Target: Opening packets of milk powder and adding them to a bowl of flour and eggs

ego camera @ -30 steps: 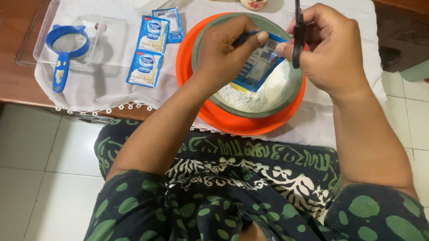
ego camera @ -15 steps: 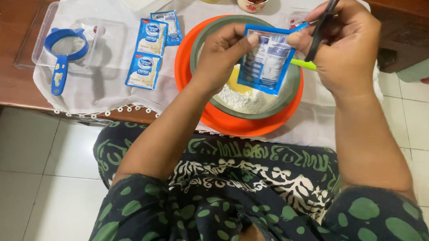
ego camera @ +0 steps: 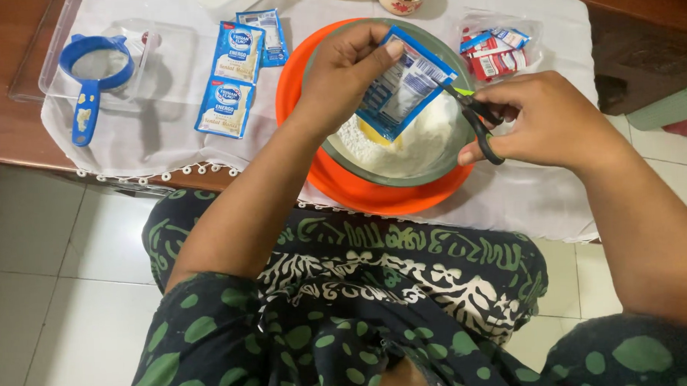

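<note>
Head view — sachet (ego camera: pixel 402 84) tilted, top upper-right; scissors (ego camera: pixel 474 120) point upper-left.

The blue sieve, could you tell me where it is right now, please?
In the head view the blue sieve lies far left on the table, in a clear plastic tray, left of the blue sachets.
</note>
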